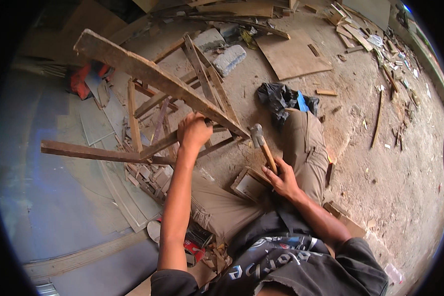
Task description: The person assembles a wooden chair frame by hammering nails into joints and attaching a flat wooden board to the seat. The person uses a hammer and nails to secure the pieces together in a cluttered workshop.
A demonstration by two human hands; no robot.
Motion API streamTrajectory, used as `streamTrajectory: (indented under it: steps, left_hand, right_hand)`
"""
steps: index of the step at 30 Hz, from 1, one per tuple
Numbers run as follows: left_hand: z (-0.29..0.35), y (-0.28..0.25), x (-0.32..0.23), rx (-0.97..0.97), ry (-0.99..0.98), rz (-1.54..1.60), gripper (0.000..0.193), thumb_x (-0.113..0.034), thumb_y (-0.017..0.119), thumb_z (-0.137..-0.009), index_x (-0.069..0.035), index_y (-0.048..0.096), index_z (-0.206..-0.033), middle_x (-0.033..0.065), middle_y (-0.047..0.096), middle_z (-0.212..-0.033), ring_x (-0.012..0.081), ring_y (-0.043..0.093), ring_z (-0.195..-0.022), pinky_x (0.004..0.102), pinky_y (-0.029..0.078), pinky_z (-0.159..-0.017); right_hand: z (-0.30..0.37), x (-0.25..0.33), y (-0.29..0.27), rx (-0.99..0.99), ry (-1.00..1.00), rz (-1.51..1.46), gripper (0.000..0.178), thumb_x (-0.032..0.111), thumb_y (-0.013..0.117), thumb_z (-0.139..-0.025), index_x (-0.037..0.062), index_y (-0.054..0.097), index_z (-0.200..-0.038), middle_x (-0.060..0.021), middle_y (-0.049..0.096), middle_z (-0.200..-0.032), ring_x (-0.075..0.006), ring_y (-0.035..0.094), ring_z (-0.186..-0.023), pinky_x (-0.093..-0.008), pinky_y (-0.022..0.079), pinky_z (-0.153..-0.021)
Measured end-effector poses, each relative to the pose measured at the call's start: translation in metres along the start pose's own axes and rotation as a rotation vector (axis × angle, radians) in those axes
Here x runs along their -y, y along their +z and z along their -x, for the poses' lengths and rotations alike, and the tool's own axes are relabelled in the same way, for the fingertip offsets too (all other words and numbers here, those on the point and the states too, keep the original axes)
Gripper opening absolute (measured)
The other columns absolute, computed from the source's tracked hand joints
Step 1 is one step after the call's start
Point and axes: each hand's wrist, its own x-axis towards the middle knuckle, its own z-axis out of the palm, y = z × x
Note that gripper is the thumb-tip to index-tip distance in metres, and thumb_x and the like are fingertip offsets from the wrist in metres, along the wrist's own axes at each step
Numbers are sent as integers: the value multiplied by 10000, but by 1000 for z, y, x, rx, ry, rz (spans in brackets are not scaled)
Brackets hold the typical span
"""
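A wooden frame (167, 88) of rough brown bars and a long plank stands tilted in front of me, its parts crossing at angles. My left hand (195, 130) is closed around one of its bars, just under the long plank; the fingertips are partly hidden behind the wood. In my right hand (284, 180) is a hammer (268, 156), held by its wooden handle with the metal head up. The hammer head is beside the plank's near right end, apparently a little apart from it. A small wooden box (251, 185) sits between my legs.
A black plastic bag (276, 98) lies by my right knee. Beyond are a plywood sheet (293, 54) and a pale block (229, 60). Wood scraps (150, 177) lie left of my legs, near a red can (194, 252). More offcuts litter the far right floor.
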Motion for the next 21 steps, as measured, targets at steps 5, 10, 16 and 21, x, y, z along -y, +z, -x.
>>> streamTrajectory:
  steps: [5, 10, 16, 21]
  left_hand:
    - [-3, 0, -8, -51, -10, -44, 251, -327, 699, -780, -108, 734, -900, 145, 693, -948, 362, 634, -945, 461, 508, -816]
    - [-3, -8, -5, 63, 31, 43, 306, -313, 687, -763, -110, 716, -989, 157, 690, -990, 365, 634, -967, 445, 509, -845]
    - [-5, -40, 7, 139, 208, 827, 925, -546, 753, -739, 1, 417, -1405, 195, 467, -1399, 306, 441, -1307, 439, 339, -1087]
    - [-25, -16, -2, -106, 234, 811, 1105, -876, 405, -736, -34, 357, -1449, 160, 376, -1473, 323, 361, -1365, 468, 267, -1125]
  right_hand:
    - [-3, -16, 1, -74, 152, -163, 270, 242, 686, -909, -3, 575, -925, -7, 500, -679, -85, 414, -642, -276, 374, -552]
    - [-13, -14, -3, -3, 173, -148, 274, 251, 686, -910, -2, 580, -926, -3, 465, -668, -80, 413, -631, -274, 360, -541]
    - [-25, -14, -10, 8, 214, -146, 306, 287, 680, -913, -4, 586, -925, 5, 449, -658, -82, 389, -609, -272, 344, -522]
    - [-23, -16, -5, 9, 282, -176, 350, 325, 676, -911, -12, 585, -904, 4, 443, -654, -96, 380, -603, -292, 337, -515]
